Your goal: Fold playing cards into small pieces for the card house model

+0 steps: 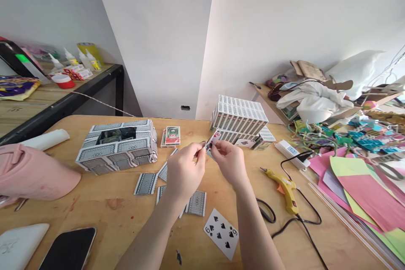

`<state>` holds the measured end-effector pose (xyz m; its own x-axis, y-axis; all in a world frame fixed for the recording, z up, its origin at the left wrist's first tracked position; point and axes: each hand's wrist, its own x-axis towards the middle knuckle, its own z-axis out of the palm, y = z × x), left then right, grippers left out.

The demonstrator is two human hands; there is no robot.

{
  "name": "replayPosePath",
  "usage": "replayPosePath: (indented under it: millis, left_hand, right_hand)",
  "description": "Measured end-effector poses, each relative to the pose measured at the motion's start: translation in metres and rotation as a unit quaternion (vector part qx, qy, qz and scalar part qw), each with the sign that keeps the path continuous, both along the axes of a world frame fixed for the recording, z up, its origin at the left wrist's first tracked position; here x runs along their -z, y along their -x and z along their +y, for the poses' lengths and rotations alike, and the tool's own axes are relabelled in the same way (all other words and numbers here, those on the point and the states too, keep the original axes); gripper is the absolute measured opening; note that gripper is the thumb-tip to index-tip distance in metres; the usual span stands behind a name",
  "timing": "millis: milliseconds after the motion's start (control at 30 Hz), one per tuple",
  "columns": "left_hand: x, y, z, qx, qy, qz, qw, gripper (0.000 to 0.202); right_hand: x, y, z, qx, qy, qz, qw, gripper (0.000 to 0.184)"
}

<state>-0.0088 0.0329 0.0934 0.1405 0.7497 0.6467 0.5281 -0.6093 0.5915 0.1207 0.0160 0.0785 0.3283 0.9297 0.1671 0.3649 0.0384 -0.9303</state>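
Both of my hands meet above the middle of the wooden table (107, 194). They pinch a playing card (216, 136) with a red corner mark, which is tilted and partly hidden by fingers. My left hand (186, 168) grips its left side, and my right hand (229, 160) holds the right side. Beneath my left wrist lie several face-down cards with grey patterned backs, among them one card (146, 184) at the left and a bent card (196, 203) nearer my arms. A face-up spades card (221, 234) rests between my forearms.
A card-covered box (118, 147) with a top opening stands left. Card decks are stacked (240, 114) behind my right hand, with a smaller pile (172, 135) left of them. At right are a yellow glue gun (284, 190), power strip (291, 154) and coloured paper (367, 190); a phone (69, 249) lies front left.
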Motion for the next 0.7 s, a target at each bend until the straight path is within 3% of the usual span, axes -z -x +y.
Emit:
replayPosePath:
  millis: [167,333,433,567,700]
  left_hand:
    - [0.005,-0.003,0.001,-0.008,-0.025,0.015,1.0,0.013]
    - [0.004,-0.003,0.001,-0.001,-0.008,-0.022,1.0,0.01]
    - [0.001,0.001,0.003,-0.008,0.008,-0.03,0.999,0.011]
    - [-0.002,0.007,0.006,0.006,0.038,-0.056,0.998,0.011]
    - [-0.002,0.007,0.007,0.007,0.041,-0.048,0.998,0.01]
  right_hand:
    - [-0.001,0.002,-0.001,0.035,-0.013,-0.133,0.99,0.021]
    - [0.002,0.009,0.0,0.074,-0.02,-0.169,0.983,0.017]
    - [0.002,0.01,0.002,0.072,-0.019,-0.121,0.99,0.018]
    - [0.001,0.001,0.001,-0.051,-0.009,0.004,0.999,0.025]
    - [0.002,-0.001,0.001,-0.041,0.0,0.005,0.999,0.023]
